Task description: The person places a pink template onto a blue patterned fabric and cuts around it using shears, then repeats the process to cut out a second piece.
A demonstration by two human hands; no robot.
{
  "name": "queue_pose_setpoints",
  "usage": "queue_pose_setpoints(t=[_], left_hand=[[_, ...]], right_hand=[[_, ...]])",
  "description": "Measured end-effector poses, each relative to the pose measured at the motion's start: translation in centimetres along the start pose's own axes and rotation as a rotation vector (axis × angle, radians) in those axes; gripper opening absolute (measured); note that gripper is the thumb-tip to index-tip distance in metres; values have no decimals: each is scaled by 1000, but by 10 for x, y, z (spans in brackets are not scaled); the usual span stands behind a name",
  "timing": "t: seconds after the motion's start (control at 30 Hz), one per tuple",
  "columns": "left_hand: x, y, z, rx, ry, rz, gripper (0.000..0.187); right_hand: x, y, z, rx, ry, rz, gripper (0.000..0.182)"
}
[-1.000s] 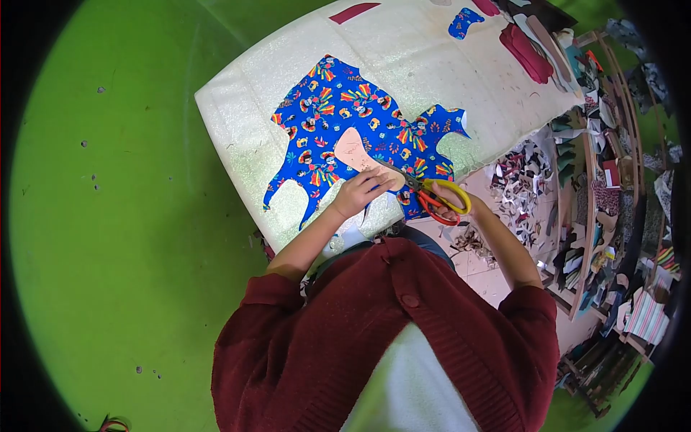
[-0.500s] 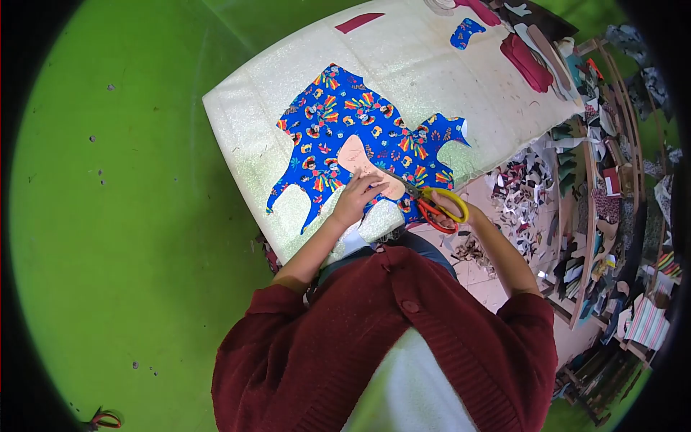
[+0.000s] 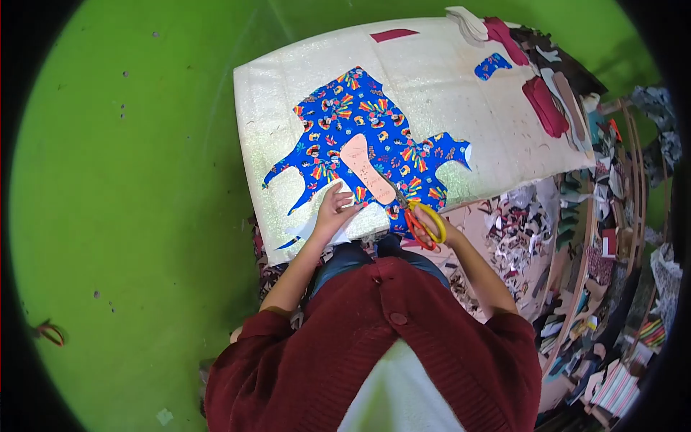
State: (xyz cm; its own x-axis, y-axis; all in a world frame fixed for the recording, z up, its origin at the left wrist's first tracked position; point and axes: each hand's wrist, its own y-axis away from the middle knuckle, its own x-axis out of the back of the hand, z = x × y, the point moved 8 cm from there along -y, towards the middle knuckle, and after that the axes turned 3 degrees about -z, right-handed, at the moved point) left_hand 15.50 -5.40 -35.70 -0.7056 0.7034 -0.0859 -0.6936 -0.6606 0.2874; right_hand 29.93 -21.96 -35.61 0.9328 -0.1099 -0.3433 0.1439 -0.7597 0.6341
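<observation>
A blue fabric piece (image 3: 324, 129) printed with colourful figures lies on the pale sheet-covered table, its lower edge cut in curves. On it rests a pinkish sole-shaped pattern (image 3: 358, 153) with dark marks. My right hand (image 3: 440, 229) grips scissors (image 3: 430, 218) with yellow and red handles. Their blades lie along the right edge of the pattern's lower end, over the fabric. My left hand (image 3: 335, 212) is beside the fabric's lower edge, fingers apart, off the pattern. A narrow blue and white scrap (image 3: 288, 244) is below it at the table's near edge.
On the table (image 3: 259, 93) lie a maroon strip (image 3: 394, 34), a small blue printed cutout (image 3: 493, 66) and stacked maroon pieces (image 3: 543, 108). Scraps (image 3: 515, 230) cover the floor at right, beside wooden racks (image 3: 576, 288) of materials. Red-handled scissors (image 3: 50, 333) appear far left.
My left hand has come off the pattern and moved down and left. A blue and white scrap now shows below it. The scissors have shifted slightly down, and the whole view has shifted.
</observation>
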Motion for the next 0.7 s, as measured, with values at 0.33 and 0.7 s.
queue_pose_setpoints(t=[0.33,0.7], left_hand=[[0,-8,3,386,-18,184,33],[-5,-47,-26,550,-3,131,54]], right_hand=[[1,-5,7,-87,-58,-90,53],[9,-12,6,-41,106,-75,60]])
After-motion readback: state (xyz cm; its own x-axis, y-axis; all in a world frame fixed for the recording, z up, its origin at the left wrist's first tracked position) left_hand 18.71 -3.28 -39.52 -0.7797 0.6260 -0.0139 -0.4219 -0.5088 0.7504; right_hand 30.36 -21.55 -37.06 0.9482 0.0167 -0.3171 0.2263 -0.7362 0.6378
